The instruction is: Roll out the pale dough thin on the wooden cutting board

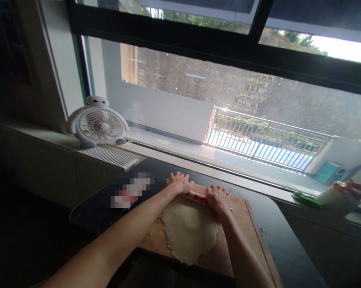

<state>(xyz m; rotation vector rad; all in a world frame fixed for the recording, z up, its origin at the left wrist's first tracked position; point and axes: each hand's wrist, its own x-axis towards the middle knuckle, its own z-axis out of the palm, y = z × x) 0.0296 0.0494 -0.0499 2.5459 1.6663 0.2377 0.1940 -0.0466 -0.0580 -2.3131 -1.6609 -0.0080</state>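
Observation:
A flat, uneven-edged sheet of dough (pixel 191 232) lies on a wooden board (pixel 249 236) on the dark table. Across its far edge runs a rolling pin (pixel 197 197), with a red and white label showing between my hands. My left hand (pixel 179 183) is over the pin's left part, fingers pointing away from me. On the right part rests my right hand (pixel 219 199), its fingers curled over the top. Both palms hide most of the pin, so its ends barely show.
Left on the dark table (pixel 90 210) lies a blurred-out packet (pixel 131 192). A white fan (pixel 98 122) stands on the radiator cover (pixel 114 156). Beyond the table is a large window with a sill. A green item (pixel 308 200) and a pale bag (pixel 338 198) sit at the right.

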